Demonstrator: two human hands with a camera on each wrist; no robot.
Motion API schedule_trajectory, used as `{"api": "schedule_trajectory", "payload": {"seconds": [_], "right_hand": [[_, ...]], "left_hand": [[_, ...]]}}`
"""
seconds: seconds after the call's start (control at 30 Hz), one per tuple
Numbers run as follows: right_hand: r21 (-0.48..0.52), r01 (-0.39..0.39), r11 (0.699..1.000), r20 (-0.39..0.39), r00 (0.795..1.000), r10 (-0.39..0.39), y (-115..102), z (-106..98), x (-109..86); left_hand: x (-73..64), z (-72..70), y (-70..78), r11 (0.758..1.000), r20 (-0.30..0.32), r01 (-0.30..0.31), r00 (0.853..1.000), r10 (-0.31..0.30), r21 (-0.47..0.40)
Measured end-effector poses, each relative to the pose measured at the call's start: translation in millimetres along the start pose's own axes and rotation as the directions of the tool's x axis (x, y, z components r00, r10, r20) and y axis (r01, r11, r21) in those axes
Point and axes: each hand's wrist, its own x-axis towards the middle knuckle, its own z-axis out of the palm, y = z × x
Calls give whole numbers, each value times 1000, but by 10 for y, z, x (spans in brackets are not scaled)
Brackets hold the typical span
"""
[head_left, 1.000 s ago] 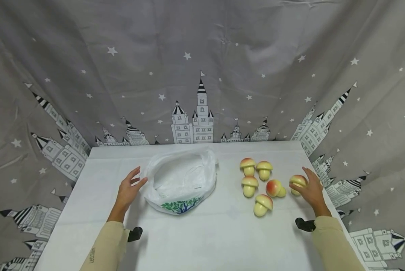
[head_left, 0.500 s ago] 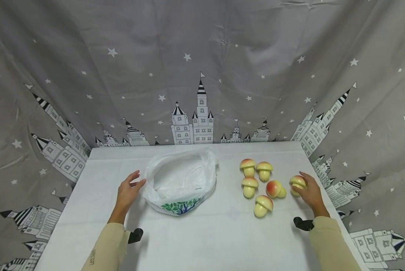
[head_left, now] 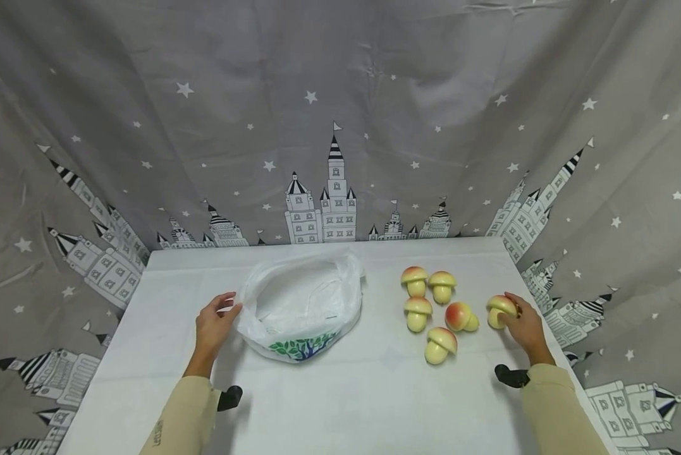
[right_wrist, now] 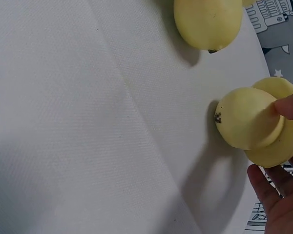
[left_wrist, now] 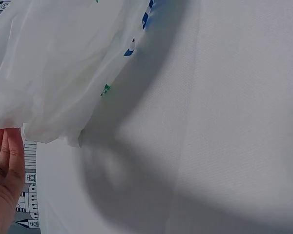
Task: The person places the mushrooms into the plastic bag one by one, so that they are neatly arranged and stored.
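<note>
A white plastic bag [head_left: 317,297] with a green and blue tree print lies open-mouthed at the middle left of the table. My left hand [head_left: 212,325] is at its left rim, fingers nearly straight; in the left wrist view the fingertips [left_wrist: 12,136] meet the bag's edge. On the right, my right hand [head_left: 527,325] holds a yellow toy mushroom [head_left: 501,309] with a reddish cap. The right wrist view shows the thumb [right_wrist: 290,105] against the stem and the other fingers around the cap [right_wrist: 271,156].
Several more toy mushrooms lie in a group between the bag and my right hand, among them a tipped one [head_left: 460,316] and a front one [head_left: 441,345]. White cloth covers the table [head_left: 363,404]. A grey castle-print curtain [head_left: 374,158] hangs behind it.
My right thumb and fingers have closed in around the mushroom. The left fingers have lowered and drawn nearer the thumb at the bag's rim. The bag and other mushrooms stay put.
</note>
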Motion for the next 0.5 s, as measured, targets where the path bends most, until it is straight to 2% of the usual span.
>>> {"api": "schedule_trajectory", "payload": {"seconds": [0.13, 0.27, 0.5], "right_hand": [[41, -48, 998, -3, 999, 48, -4, -6, 9], [72, -89, 993, -2, 996, 90, -20, -15, 6], [103, -111, 988, -20, 993, 113, -20, -4, 2]], "left_hand": [[4, 16, -8, 1000, -43, 1, 999, 0, 24], [11, 22, -20, 999, -59, 8, 998, -6, 41], [5, 23, -30, 999, -80, 23, 997, -20, 38]]}}
